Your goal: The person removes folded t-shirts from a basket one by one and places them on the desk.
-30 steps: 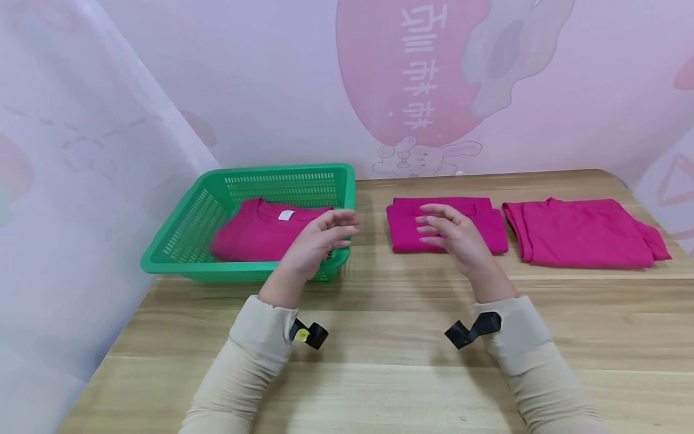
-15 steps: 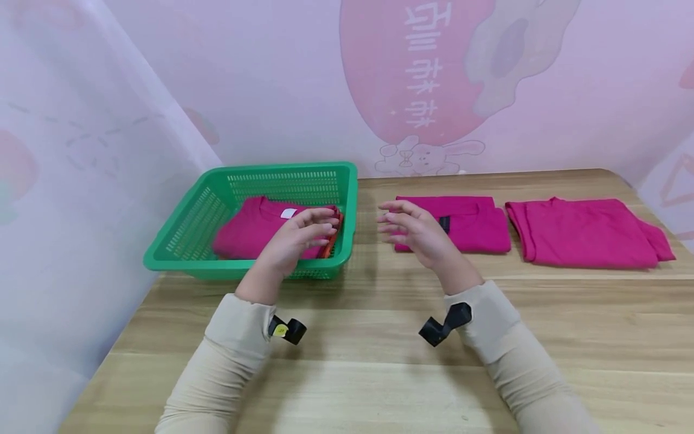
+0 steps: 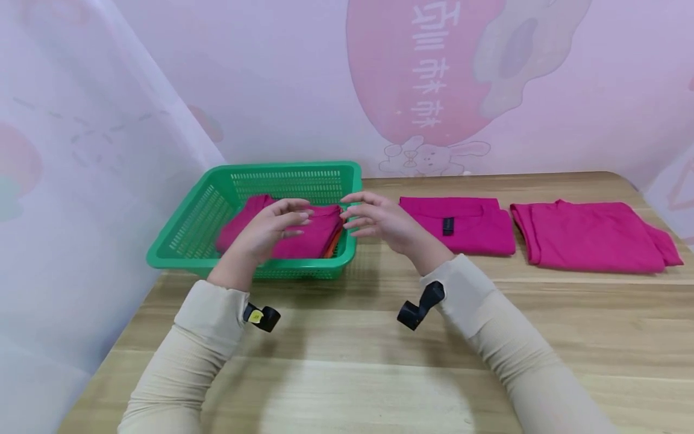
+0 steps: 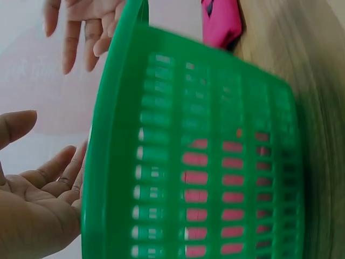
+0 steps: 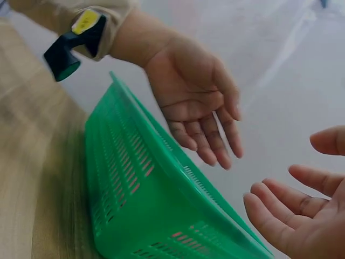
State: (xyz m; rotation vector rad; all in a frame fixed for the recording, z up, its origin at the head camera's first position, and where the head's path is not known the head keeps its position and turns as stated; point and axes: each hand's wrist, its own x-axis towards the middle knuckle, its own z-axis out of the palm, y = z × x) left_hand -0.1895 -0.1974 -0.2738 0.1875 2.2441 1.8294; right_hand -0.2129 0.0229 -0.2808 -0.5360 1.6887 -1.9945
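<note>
A green plastic basket (image 3: 190,264) stands at the left of the table with a folded magenta shirt (image 3: 311,241) inside it. Above the basket's front part my left hand (image 3: 265,232) hovers, fingers relaxed and holding nothing. My right hand (image 3: 382,220) is over the basket's right rim, its fingers loosely extended towards the left hand, also holding nothing. In the left wrist view the shirt shows through the slots of the basket wall (image 4: 124,135). Both palms face each other in the right wrist view, above the basket rim (image 5: 178,172). Something orange (image 3: 335,244) lies beside the shirt, mostly hidden.
To the right of the basket lies a folded magenta garment (image 3: 477,226) with a black label (image 3: 447,226). Further right is another folded magenta garment (image 3: 591,235). A printed pale wall sheet (image 3: 303,90) rises behind the wooden table (image 3: 347,386).
Both hands have moved left. The right hand has left the space over the labelled garment and reached the basket's right rim; the left hand has shifted further over the basket. The garments stay put.
</note>
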